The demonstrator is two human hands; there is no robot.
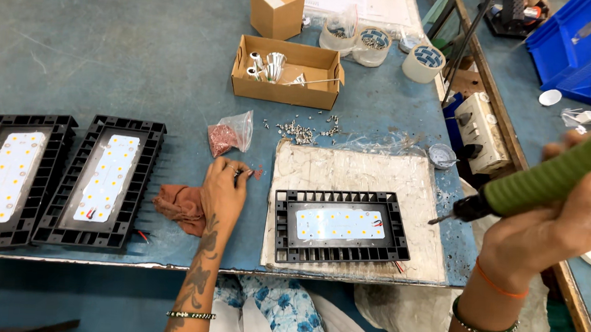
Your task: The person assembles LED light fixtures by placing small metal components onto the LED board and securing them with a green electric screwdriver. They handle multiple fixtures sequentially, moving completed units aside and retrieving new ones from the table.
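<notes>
My left hand (224, 190) rests on the blue table, fingertips pinched on small reddish washers beside a clear bag of red bits (227, 137). My right hand (560, 220) is raised at the right, gripping a green electric screwdriver (547, 180) whose black tip points left and down. Between the hands, a black finned light housing with a white LED board (340, 225) lies on a worn board (350, 173). A brown rag (182, 205) lies just left of my left wrist.
Two more black LED housings (100, 181) (7, 179) sit at the left. Loose screws (301, 130), an open carton with shiny reflectors (288, 68), a closed small box (276, 7), tape rolls (423, 62) and a power strip (482, 129) lie behind. Blue crates (583, 47) stand far right.
</notes>
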